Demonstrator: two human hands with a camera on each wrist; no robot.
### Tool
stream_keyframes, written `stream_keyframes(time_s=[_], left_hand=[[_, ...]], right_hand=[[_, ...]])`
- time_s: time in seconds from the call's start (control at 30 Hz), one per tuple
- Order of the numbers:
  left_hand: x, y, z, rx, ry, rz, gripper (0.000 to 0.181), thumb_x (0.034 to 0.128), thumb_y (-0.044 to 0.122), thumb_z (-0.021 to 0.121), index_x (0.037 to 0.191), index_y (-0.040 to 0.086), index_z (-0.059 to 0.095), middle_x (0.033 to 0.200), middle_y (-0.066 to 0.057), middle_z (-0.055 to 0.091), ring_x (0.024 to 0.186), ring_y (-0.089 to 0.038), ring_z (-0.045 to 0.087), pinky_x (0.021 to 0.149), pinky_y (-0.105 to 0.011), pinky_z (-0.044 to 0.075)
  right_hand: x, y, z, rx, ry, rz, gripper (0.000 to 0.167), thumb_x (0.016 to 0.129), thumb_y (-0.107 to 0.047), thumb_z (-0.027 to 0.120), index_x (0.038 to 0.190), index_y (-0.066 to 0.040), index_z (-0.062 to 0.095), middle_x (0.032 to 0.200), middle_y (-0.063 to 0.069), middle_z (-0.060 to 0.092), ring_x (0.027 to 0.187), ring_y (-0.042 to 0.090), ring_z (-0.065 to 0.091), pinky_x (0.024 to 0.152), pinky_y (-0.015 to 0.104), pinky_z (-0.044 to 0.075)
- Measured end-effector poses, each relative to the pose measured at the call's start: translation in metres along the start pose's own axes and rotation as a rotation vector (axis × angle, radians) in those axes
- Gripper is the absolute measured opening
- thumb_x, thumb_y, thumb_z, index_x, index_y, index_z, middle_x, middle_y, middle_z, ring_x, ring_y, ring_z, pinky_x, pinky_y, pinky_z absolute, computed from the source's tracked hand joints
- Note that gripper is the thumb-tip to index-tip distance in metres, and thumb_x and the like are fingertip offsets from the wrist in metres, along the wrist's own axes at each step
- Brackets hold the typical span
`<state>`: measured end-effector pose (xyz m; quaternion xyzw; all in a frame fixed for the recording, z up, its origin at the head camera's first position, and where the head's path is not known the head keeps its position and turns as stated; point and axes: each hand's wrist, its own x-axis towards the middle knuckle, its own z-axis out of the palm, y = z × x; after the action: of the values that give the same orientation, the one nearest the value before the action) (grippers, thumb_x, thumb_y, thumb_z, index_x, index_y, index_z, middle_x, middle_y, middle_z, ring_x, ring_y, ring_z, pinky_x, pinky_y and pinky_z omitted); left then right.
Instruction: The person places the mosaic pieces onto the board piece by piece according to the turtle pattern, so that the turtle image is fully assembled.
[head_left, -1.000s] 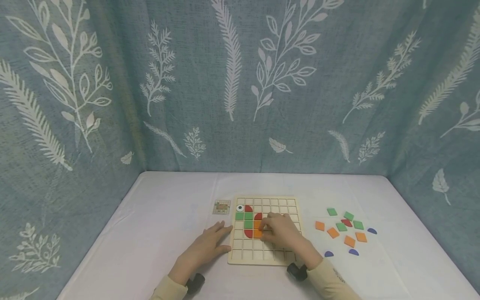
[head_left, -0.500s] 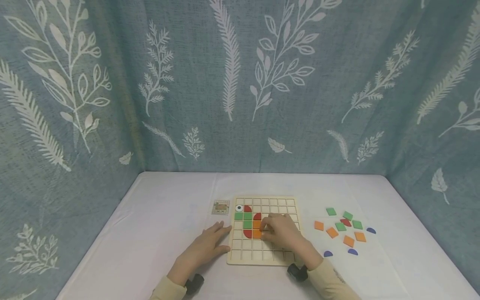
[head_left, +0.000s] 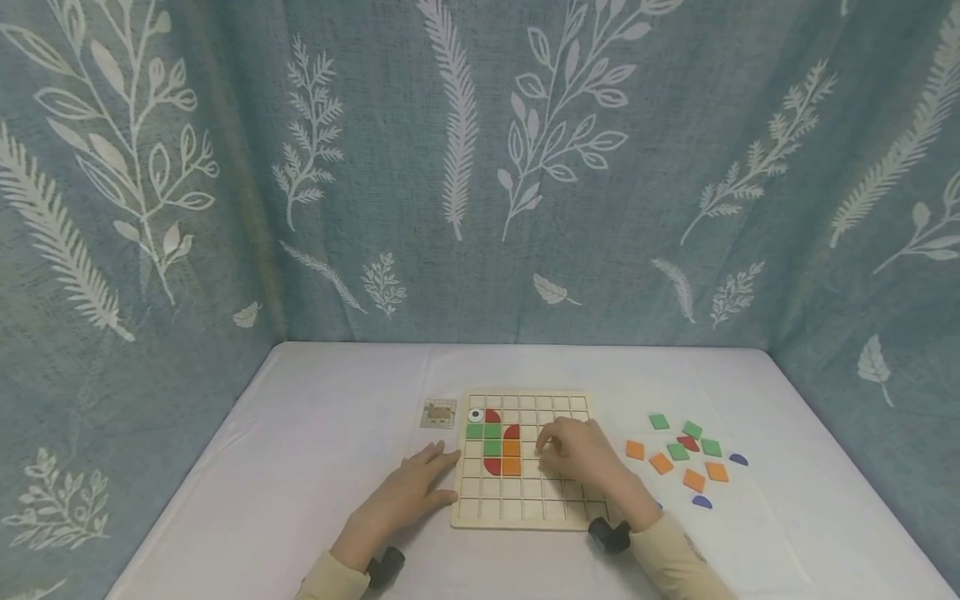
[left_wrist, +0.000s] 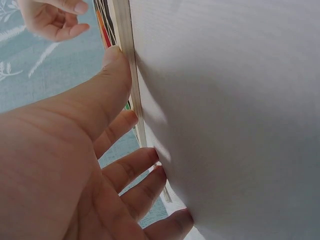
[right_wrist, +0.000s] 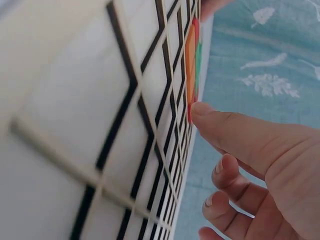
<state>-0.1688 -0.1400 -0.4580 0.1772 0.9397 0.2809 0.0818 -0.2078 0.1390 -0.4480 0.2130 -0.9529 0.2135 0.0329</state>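
Observation:
A wooden grid board lies on the white table. On its left part sit two orange square tiles, several green square tiles, several red quarter-round tiles and a white eye tile. My right hand hovers over the board, just right of the orange tiles; its fingers are loosely bent, and in the right wrist view nothing shows between thumb and fingers. At the board's left edge rests my left hand, fingers extended; in the left wrist view the thumb touches the board's side.
Left of the board's top corner lies a small picture card. Loose tiles are scattered right of the board: green squares, orange squares, a red piece and blue rounded pieces. A patterned curtain hangs behind the table.
My right hand has come away from the orange tiles and moved a little to the right, so both tiles now show fully. My left hand stays at the board's edge.

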Motion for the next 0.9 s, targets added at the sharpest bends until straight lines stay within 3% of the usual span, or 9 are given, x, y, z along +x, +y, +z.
stream_keyframes(time_s=[0.17,0.6,0.9], left_hand=[[0.000,0.000,0.001,-0.001,0.001,-0.002,0.062,0.0819,0.037,0.064,0.135,0.010,0.048,0.145,-0.020,0.035,0.136,-0.037,0.028,0.110,-0.058,0.023],[0.002,-0.002,0.002,0.011,-0.013,-0.016,0.062,0.0819,0.038,0.065,0.136,0.012,0.047,0.146,-0.019,0.034,0.136,-0.037,0.027,0.111,-0.056,0.023],[0.002,-0.002,0.001,0.001,-0.010,-0.006,0.061,0.0823,0.036,0.065,0.135,0.010,0.048,0.146,-0.019,0.035,0.136,-0.037,0.028,0.111,-0.057,0.023]], right_hand=[[-0.002,0.012,-0.007,0.011,0.007,0.067,0.011,0.077,-0.019,0.074,0.087,-0.020,0.070,0.067,-0.013,0.051,0.061,0.007,0.043,0.066,0.028,0.032],[-0.013,0.046,-0.028,0.022,0.039,0.141,0.017,0.079,-0.019,0.074,0.095,-0.017,0.070,0.076,-0.004,0.054,0.064,0.011,0.043,0.061,0.027,0.035],[-0.019,0.077,-0.041,-0.041,0.066,0.184,0.022,0.079,-0.017,0.072,0.101,-0.015,0.069,0.078,0.000,0.054,0.064,0.014,0.042,0.059,0.028,0.033]])
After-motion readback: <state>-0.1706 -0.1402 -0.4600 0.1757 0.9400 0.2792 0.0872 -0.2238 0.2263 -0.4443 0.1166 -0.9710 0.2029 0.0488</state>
